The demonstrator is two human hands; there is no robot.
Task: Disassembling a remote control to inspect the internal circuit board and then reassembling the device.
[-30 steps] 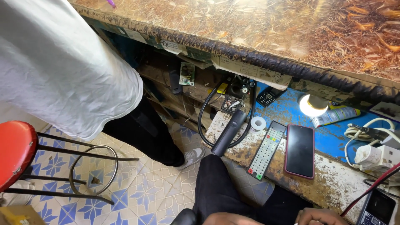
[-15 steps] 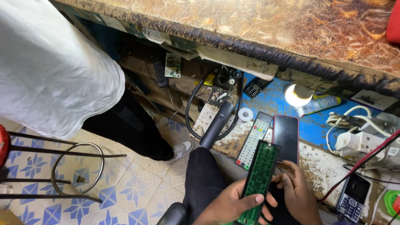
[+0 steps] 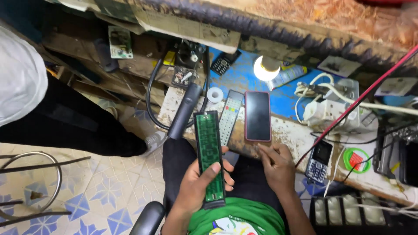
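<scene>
My left hand grips a long green circuit board in a black remote shell, held upright over my lap with the thumb across it. My right hand rests at the bench's front edge, fingers curled, fingertips just below a dark smartphone with a red rim. Whether those fingers pinch something small I cannot tell. A grey remote keypad cover lies between the phone and the board.
On the worn blue bench are a lit bulb, a tape roll, a small calculator, a white power strip, a keypad phone, a red cable and a black handle. Another person in white stands left, beside a stool frame.
The view has swung right and down. My hands came up into view; the left now lifts the green board higher, and the right has left the board for the bench edge.
</scene>
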